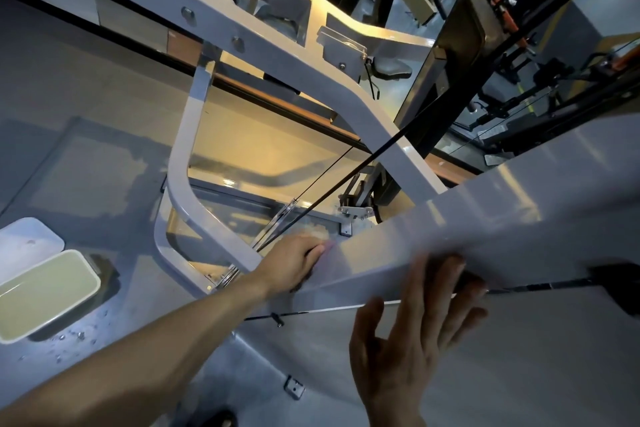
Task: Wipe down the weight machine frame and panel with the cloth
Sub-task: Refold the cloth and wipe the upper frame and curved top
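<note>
No brand, label or writing can be read anywhere on the machine or around it.

Far to the left of the left hand (294,262), on the grey floor (86,156), sits a white rectangular tub (45,295) of pale yellowish liquid, with its white lid (27,239) lying just beside it.

The left hand reaches forward on a long bare forearm to the upper edge of a broad, pale grey frame beam (450,236) that runs slantwise across the view. Its fingers are curled and pressed against the beam's face; a small pale, pinkish bit at the fingertips may be the cloth (325,246), but it is blurred and mostly hidden, so I cannot tell for certain what the hand grasps.

To the right and nearer the camera, the right hand (412,329) is released, fingers straight and spread, its fingertips laid flat on the same beam's lower edge.

Beyond the hands, curved grey frame tubes (194,211) and a black cable (346,180) cross.
</note>
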Tool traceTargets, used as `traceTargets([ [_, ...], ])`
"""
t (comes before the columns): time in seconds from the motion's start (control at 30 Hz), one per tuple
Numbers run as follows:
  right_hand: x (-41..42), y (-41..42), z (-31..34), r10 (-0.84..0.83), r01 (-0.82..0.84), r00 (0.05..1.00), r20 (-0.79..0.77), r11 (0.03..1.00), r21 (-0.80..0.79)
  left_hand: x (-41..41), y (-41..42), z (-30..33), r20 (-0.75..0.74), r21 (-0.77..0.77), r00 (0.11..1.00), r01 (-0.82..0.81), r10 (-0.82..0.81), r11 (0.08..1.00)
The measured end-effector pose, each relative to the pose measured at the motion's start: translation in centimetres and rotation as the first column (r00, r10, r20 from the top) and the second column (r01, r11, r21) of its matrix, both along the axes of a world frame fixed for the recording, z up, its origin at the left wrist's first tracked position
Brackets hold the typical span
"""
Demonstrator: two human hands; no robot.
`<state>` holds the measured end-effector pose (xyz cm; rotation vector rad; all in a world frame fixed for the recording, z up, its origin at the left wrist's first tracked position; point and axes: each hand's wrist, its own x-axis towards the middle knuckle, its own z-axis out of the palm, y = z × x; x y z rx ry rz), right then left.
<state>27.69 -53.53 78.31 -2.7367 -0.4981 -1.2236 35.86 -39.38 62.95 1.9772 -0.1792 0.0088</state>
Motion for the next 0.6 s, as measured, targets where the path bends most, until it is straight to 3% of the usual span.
traceTargets([
  [0.07, -0.1, 0.0, 0.0, 0.003, -0.003, 1.000, -0.003, 1.000, -0.002, 0.4, 1.1, -2.0, -0.151, 0.123, 0.985, 0.106, -0.087, 0.987],
  [0.13, 0.0, -0.1, 0.0, 0.009, -0.009, 1.000, 0.009, 1.000, 0.003, 1.6, 1.8, -1.9, -0.148, 0.156, 0.983, 0.129, -0.106, 0.979],
  [0.23, 0.1, -0.1, -0.1, 0.009, -0.009, 1.000, 0.017, 1.000, -0.003, 3.3, 1.7, -0.5, -0.050, 0.022, 0.997, -0.059, 0.060, 0.998],
  [0.3, 0.1, -0.1, -0.1, 0.007, -0.007, 1.000, 0.012, 1.000, -0.010, 3.8, 1.6, -0.6, -0.084, 0.012, 0.989, -0.123, 0.124, 0.992],
  [0.43, 0.0, -0.2, 0.1, 0.017, -0.017, 1.000, 0.007, 1.000, -0.012, 4.1, 1.6, -3.4, -0.375, 0.097, 0.926, -0.014, 0.050, 0.995],
  [0.53, 0.0, -0.1, 0.1, 0.014, -0.014, 1.000, 0.004, 1.000, -0.011, 3.2, 1.1, -4.9, -0.567, -0.002, 0.823, -0.042, 0.033, 0.999],
  [0.6, 0.0, 0.0, 0.1, 0.008, -0.008, 1.000, 0.001, 1.000, -0.007, 3.0, 0.9, -5.1, -0.561, 0.112, 0.827, 0.057, 0.016, 0.992],
])
